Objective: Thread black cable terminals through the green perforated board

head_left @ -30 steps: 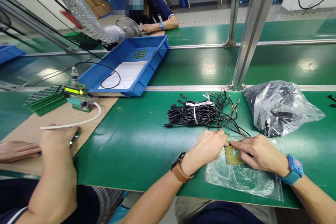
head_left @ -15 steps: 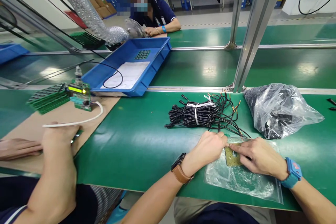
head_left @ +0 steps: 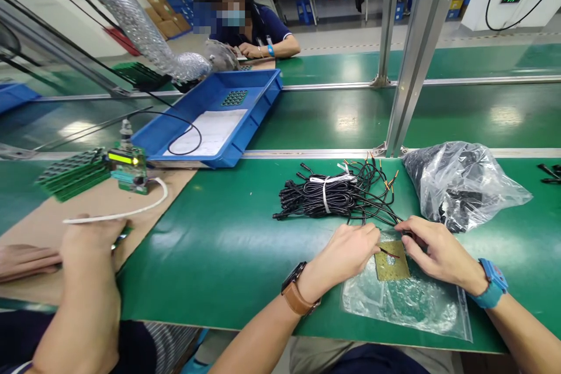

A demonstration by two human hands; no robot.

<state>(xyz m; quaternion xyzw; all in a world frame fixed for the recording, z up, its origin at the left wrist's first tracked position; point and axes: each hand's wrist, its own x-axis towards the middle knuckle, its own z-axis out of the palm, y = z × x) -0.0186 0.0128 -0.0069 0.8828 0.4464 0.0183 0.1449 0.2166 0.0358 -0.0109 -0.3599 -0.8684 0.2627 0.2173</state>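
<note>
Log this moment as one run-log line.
left hand: steadies small board | right hand: pinches wire at board | board on clear bag | cable bundle behind

Bare mat (head_left: 228, 234) left; cable bundle (head_left: 333, 196) and bag (head_left: 460, 184) block ahead.

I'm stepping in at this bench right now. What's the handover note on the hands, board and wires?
Left hand: fingers on the left edge of the small yellowish board, steadying it.
Right hand: pinching a thin wire whose end lies on the board's top.
The board sits on a clear plastic bag on the green mat.
The tied black wire bundle lies just behind; a bag of parts sits to its right.
Done: one wire brought to the board. Whether it is seated cannot be told. The rest of the bundle remains tied.
</note>
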